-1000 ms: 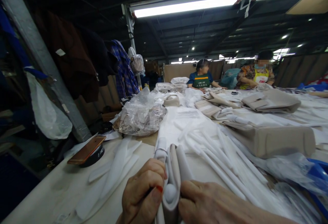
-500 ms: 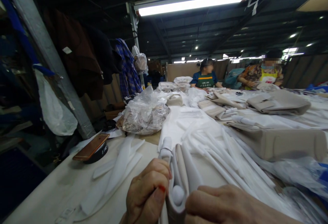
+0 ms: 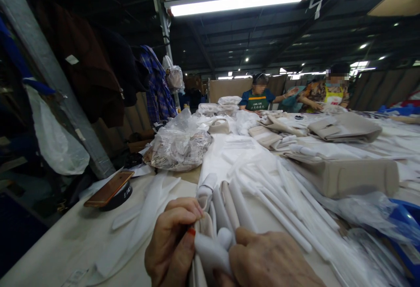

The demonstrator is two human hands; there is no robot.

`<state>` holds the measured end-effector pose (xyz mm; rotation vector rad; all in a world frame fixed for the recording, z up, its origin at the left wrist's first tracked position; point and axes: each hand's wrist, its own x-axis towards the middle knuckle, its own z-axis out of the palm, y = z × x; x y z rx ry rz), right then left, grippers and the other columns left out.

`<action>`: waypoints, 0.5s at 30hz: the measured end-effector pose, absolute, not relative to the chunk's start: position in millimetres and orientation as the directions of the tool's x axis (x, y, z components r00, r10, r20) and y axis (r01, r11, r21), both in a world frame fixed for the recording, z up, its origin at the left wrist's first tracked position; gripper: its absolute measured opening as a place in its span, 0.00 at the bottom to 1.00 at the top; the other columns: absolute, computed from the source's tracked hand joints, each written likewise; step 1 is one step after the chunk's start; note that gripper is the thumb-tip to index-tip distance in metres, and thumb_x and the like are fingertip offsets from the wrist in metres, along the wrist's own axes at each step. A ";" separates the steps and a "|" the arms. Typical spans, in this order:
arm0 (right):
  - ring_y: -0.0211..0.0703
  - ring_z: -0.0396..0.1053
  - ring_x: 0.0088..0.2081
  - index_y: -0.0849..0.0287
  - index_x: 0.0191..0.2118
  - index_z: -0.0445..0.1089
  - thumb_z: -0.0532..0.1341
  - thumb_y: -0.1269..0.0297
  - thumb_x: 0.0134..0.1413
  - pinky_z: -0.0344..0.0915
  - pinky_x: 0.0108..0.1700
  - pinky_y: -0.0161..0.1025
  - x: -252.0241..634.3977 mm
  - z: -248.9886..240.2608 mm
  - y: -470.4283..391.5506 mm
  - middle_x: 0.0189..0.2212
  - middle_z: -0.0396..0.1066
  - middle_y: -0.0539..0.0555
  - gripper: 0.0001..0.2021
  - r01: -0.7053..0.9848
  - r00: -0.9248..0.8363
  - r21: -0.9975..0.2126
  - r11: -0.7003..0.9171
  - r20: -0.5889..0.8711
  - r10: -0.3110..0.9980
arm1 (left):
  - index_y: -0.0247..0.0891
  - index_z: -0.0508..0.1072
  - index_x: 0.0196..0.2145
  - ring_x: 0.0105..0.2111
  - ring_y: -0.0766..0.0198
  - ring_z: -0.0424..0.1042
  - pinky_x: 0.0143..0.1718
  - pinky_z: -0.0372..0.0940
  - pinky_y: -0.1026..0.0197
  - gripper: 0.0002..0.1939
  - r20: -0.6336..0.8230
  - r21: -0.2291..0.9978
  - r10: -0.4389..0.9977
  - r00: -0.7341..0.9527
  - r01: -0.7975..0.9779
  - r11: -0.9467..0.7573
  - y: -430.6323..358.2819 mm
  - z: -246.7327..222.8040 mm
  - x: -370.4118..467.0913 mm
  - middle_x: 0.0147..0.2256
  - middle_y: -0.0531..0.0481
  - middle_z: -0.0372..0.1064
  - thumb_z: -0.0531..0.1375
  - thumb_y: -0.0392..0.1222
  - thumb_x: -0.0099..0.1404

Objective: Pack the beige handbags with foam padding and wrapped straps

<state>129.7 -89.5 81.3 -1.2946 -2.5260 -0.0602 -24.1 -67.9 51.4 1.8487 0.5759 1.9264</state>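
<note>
A light beige bag (image 3: 231, 206) lies at the bottom centre, its opening spread and white foam padding (image 3: 213, 252) showing inside. My left hand (image 3: 173, 243) pinches the bag's left edge, thumb and fingers together, a red mark on the thumb. Closed around the white padding at the right side of the opening is my right hand (image 3: 272, 256); its fingertips are partly hidden. A white-wrapped handle part (image 3: 207, 185) rises just beyond my left hand.
White foam strips (image 3: 278, 199) spread right of the bag. A phone (image 3: 110, 188) rests on a black roll at left. Plastic-wrapped items (image 3: 180, 145) and beige bags (image 3: 361, 175) lie farther back. Two people (image 3: 257, 96) are across the table.
Both hands have shifted slightly left in view. The opening shows more white padding between them, now gripped by my right hand. The person in the green apron has stretched out an arm.
</note>
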 end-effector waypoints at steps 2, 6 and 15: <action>0.39 0.63 0.14 0.57 0.18 0.69 0.61 0.70 0.39 0.32 0.18 0.40 128.1 74.7 -89.9 0.15 0.69 0.52 0.05 0.833 -0.498 -0.051 0.551 0.363 0.787 | 0.41 0.68 0.41 0.39 0.58 0.65 0.41 0.64 0.56 0.06 0.857 0.510 0.504 -0.104 0.041 -0.859 -70.1 50.3 -21.1 0.39 0.48 0.62 0.53 0.40 0.67; 0.40 0.64 0.14 0.56 0.19 0.67 0.58 0.74 0.38 0.33 0.18 0.40 129.4 73.1 -92.1 0.16 0.69 0.51 0.06 0.822 -0.517 0.001 0.569 0.420 0.746 | 0.41 0.70 0.37 0.40 0.61 0.64 0.40 0.62 0.61 0.06 0.845 0.520 0.529 0.083 0.108 -0.847 -72.1 54.9 -24.3 0.39 0.49 0.60 0.54 0.40 0.67; 0.34 0.66 0.20 0.55 0.36 0.65 0.60 0.69 0.48 0.53 0.19 0.32 145.9 89.7 -107.3 0.23 0.67 0.44 0.07 0.727 -0.531 -0.183 0.661 0.461 0.711 | 0.38 0.65 0.28 0.32 0.60 0.61 0.38 0.57 0.54 0.12 0.827 0.397 0.439 0.350 0.187 -0.898 -61.8 69.5 -30.7 0.26 0.50 0.61 0.47 0.32 0.66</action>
